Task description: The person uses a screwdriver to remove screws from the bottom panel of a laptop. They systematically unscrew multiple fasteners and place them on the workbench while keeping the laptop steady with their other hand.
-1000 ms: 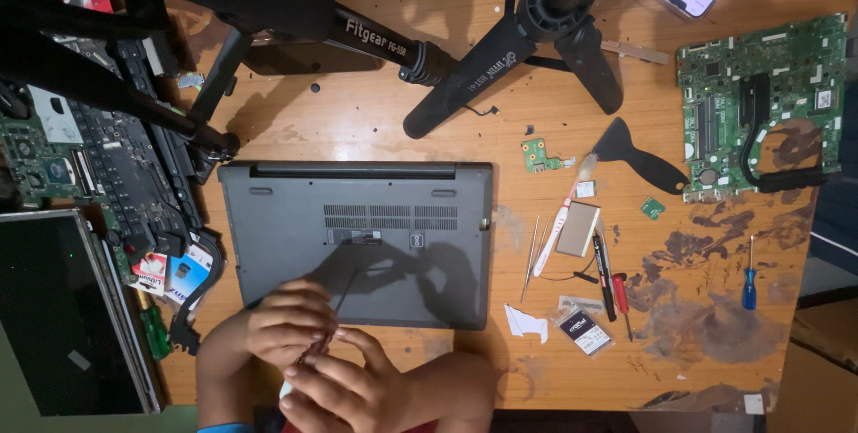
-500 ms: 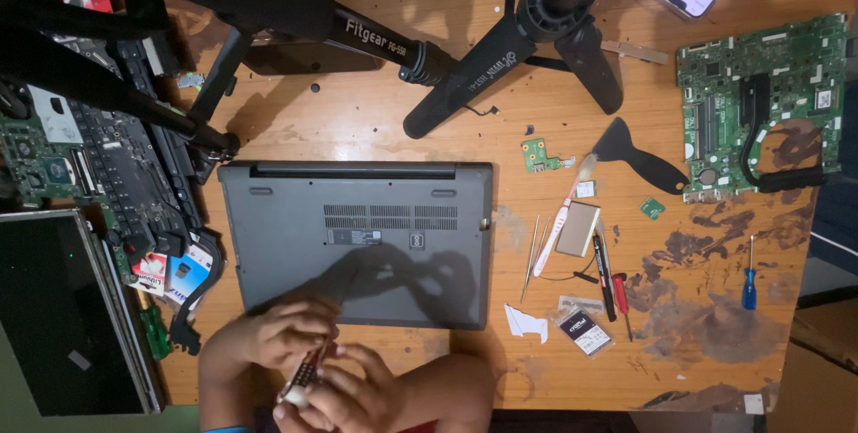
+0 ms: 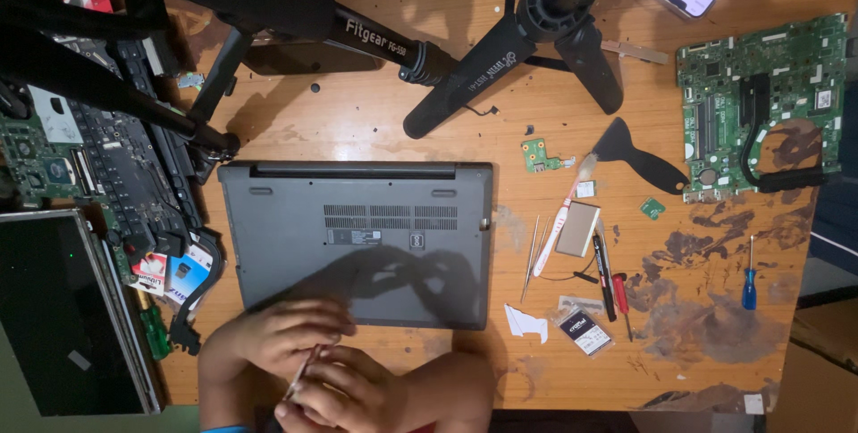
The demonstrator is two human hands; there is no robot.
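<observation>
1. left hand (image 3: pixel 284 336) and right hand (image 3: pixel 344 393) together pinch a thin metal tool (image 3: pixel 302 372).
2. they sit at the tabletop (image 3: pixel 375 142) front edge, just below the upturned grey laptop (image 3: pixel 357 241).

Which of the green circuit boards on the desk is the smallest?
The tiny green square chip just below the black scraper; the small board near the laptop is bigger.

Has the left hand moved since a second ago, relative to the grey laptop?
Yes. The left hand has slid slightly toward the camera wearer, now barely overlapping the near edge of the grey laptop, which stays put.
</observation>
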